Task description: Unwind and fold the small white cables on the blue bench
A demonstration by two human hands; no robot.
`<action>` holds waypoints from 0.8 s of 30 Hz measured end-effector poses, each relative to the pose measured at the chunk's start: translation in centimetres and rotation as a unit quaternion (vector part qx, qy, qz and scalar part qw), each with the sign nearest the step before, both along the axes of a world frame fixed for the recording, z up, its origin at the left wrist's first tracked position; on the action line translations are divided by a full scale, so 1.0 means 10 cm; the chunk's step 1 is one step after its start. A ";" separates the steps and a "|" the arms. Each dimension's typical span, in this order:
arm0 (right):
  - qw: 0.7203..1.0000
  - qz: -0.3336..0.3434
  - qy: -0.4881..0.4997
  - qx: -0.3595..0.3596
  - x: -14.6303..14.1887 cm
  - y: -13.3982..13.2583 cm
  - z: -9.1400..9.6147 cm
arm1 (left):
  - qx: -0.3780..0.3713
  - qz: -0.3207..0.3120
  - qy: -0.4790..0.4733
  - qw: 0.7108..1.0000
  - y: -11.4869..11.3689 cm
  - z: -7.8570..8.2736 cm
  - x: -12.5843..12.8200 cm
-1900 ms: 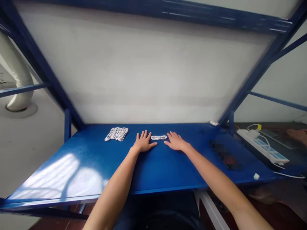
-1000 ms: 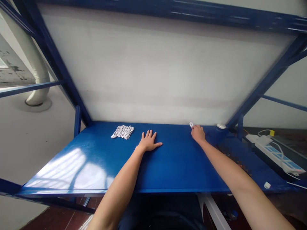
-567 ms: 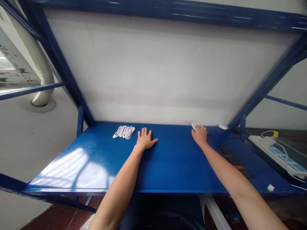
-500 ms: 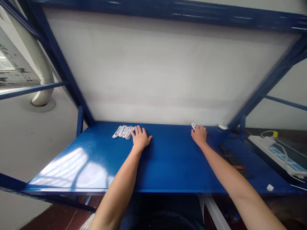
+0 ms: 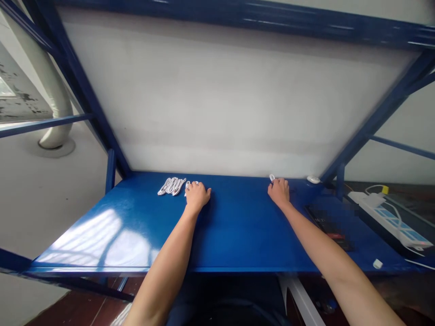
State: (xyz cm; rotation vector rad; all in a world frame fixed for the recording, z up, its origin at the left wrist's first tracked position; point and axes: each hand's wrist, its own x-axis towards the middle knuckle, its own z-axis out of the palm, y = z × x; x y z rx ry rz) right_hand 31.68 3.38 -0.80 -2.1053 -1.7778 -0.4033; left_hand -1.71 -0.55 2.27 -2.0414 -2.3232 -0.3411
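Several coiled white cables (image 5: 171,186) lie side by side on the blue table (image 5: 234,226), near its back edge on the left. My left hand (image 5: 197,196) is closed over one more coiled white cable (image 5: 187,184), a little right of that row; most of this cable is hidden under the fingers. Farther right, my right hand (image 5: 279,192) is closed on another coiled white cable (image 5: 272,177), whose looped end sticks out past the fingers toward the white back panel.
A white rounded object (image 5: 313,179) sits at the back right corner. Nearer me are a dark phone-like device (image 5: 322,222) and a small white cube (image 5: 377,263). A power strip (image 5: 390,222) with plugs stands at the right. Blue frame posts (image 5: 110,172) flank the table.
My left hand's fingers have drawn in from spread to closed over one cable, which now lies apart from the row. My right hand keeps its hold. The view has shifted slightly.
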 end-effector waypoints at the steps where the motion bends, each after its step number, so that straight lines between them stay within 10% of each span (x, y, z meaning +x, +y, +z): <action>1: 1.000 0.000 -0.005 0.003 0.00 0.00 0.00 | 0.001 -0.019 -0.004 1.000 -0.01 0.00 0.03; 12: 0.968 0.244 -0.063 0.012 -0.67 -0.51 -0.07 | 0.032 -0.292 -0.192 0.936 -0.10 -0.09 0.49; 24: 0.964 0.242 0.078 -0.080 -1.22 -0.42 0.03 | -0.032 -0.193 -0.184 0.963 -0.02 -0.08 0.32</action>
